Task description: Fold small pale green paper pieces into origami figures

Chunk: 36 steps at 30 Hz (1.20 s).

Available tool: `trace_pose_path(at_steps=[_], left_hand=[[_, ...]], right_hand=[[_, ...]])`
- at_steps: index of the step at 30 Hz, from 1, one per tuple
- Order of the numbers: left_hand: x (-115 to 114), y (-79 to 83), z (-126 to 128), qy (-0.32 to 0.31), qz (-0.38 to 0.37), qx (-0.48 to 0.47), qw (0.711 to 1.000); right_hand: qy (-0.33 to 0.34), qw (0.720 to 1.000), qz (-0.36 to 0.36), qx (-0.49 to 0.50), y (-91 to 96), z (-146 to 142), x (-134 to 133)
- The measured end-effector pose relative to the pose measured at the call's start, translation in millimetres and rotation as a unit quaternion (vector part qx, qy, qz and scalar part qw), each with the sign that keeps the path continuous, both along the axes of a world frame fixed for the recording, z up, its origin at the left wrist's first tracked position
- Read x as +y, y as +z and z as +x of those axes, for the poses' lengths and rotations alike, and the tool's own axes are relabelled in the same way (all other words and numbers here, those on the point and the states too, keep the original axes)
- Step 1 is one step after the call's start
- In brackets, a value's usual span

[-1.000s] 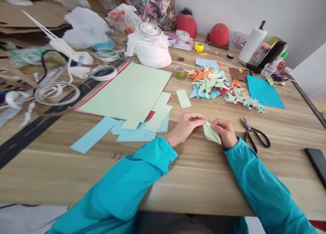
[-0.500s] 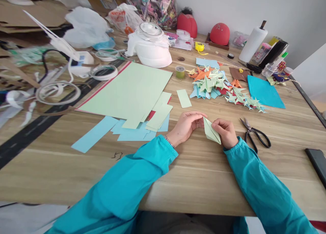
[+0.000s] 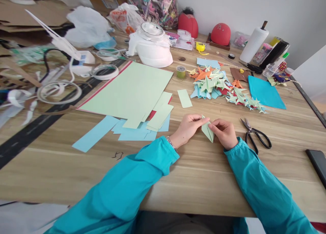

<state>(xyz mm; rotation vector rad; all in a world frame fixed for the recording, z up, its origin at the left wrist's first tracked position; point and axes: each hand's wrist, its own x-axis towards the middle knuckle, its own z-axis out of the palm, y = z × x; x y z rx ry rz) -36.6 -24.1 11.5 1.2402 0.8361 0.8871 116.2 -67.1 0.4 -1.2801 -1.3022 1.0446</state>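
Folded paper (image 3: 207,132) was turned, its lower tip swung leftward since the earlier frame. Over the surface (image 3: 198,183), it was pinched by left hand (image 3: 187,128) and right hand (image 3: 224,132). Folding was apparently in hand; edge alignment before creasing was judged necessary next.

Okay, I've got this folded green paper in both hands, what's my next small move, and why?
Probably press along the crease of the folded green paper with your right hand while the left hand steadies it. The left pinches near the top, the right holds the side, the pointed lower tip is free, and a dark line down its face suggests a loose edge.
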Motion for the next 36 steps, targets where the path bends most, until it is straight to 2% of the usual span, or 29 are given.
trace_pose_path(at_steps=[6, 9, 16, 20, 26, 31, 36], left_hand=[[0.8, -5.0, 2.6, -0.021, -0.035, -0.066, 0.997], [0.4, -5.5, 3.1, -0.005, -0.022, -0.056, 0.998], [-0.5, 1.2, 0.0, 0.021, 0.059, -0.027, 0.998], [-0.6, -0.9, 0.2, 0.03, 0.056, -0.04, 0.997], [0.6, -4.7, 2.6, 0.055, -0.009, -0.069, 0.996], [1.2, -3.0, 1.3, 0.047, 0.038, -0.029, 0.998], [0.6, -2.5, 0.9, 0.045, 0.041, -0.037, 0.997]], right_hand=[[0.0, 1.0, -0.005, -0.01, -1.9, 0.6, 0.7], [0.005, 1.0, -0.004, -0.016, -2.3, 0.6, 0.8], [0.022, 0.999, -0.003, -0.035, -0.4, 0.7, 0.1], [0.036, 0.998, 0.001, -0.043, 0.4, 0.7, -0.4], [0.022, 0.999, 0.0, -0.037, 0.0, 0.9, -0.1], [0.013, 0.999, 0.0, -0.031, -1.7, 1.0, 0.3], [0.02, 0.999, 0.002, -0.029, -1.1, 0.8, 0.6]])
